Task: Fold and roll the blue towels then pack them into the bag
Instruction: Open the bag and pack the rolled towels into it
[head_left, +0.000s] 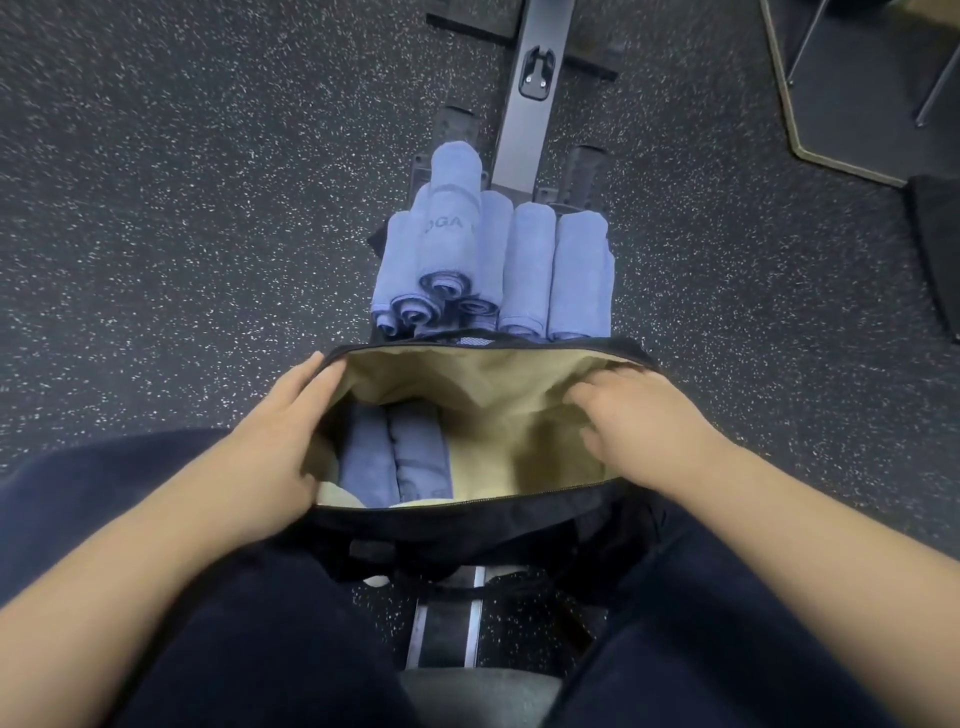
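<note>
In the bag (483, 512), 2 rolled towels (397, 454) lie at its left; behind the bag, more rolled towels (493, 260) lie stacked.

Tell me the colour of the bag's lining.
Tan, a pale khaki, inside the black bag; the head view, the only one, shows the lining clearly.
</note>
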